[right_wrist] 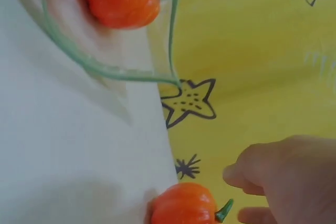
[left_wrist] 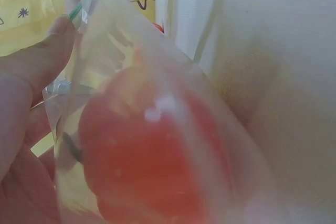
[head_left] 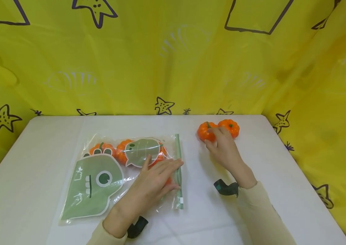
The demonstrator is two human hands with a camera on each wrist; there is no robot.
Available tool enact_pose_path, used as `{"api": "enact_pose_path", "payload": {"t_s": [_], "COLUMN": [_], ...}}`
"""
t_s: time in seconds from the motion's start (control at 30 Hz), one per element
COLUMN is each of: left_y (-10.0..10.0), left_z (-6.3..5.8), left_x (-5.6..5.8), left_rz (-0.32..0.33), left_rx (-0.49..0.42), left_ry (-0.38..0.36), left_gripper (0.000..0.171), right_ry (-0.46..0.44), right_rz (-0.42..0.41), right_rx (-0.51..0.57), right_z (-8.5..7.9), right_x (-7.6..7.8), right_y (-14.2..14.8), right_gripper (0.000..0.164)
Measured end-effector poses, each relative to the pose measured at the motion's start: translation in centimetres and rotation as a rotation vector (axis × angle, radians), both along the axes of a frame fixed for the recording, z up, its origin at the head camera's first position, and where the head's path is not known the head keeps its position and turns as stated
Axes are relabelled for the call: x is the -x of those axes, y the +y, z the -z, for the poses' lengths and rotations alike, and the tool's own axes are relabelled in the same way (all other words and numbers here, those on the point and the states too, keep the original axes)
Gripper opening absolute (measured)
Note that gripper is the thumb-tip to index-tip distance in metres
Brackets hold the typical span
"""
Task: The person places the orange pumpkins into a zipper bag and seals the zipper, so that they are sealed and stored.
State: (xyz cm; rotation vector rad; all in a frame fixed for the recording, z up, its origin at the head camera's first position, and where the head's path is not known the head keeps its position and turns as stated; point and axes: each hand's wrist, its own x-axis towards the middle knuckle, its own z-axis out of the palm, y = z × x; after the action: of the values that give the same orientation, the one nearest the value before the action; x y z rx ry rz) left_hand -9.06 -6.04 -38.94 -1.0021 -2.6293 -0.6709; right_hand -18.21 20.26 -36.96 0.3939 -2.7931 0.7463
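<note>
A clear zip bag [head_left: 177, 146] with green cartoon prints and a green edge strip lies on the table's left half. Several orange toy pumpkins [head_left: 123, 149] show through its film. My left hand [head_left: 151, 180] holds the bag near its mouth; in the left wrist view, the thumb [left_wrist: 52, 45] is at the film's edge, beside a bagged pumpkin [left_wrist: 152, 145]. The mouth gapes in the right wrist view. Over at the back right, my right hand [head_left: 225, 149] reaches over one loose pumpkin [head_left: 204, 132], fingers apart from its stem. A second loose pumpkin [head_left: 231, 127] sits beside it.
The white table [head_left: 22, 170] ends at a yellow curtain [head_left: 148, 68] printed with starfish, at the back and sides. Black wrist-worn devices [head_left: 226, 188] sit below both hands.
</note>
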Motion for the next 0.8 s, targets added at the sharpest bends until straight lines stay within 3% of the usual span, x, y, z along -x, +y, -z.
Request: {"api": "enact_pose_path", "payload": {"t_s": [0.13, 0.53, 0.8], "left_y": [0.0, -0.2, -0.2], "left_z": [0.0, -0.3, -0.4], "left_x": [0.0, 0.0, 0.0], "left_rz": [0.004, -0.011, -0.002], "left_rx": [0.003, 0.022, 0.006], "left_ry": [-0.013, -0.038, -0.025], "left_gripper": [0.064, 0.064, 0.063], "right_ry": [0.02, -0.084, -0.137], "right_rz": [0.052, 0.075, 0.073], "right_rx": [-0.029, -0.108, -0.182], "right_z": [0.5, 0.7, 0.9], "right_x": [1.0, 2.7, 3.3], "right_y": [0.1, -0.5, -0.4], "right_gripper": [0.041, 0.067, 0.063]}}
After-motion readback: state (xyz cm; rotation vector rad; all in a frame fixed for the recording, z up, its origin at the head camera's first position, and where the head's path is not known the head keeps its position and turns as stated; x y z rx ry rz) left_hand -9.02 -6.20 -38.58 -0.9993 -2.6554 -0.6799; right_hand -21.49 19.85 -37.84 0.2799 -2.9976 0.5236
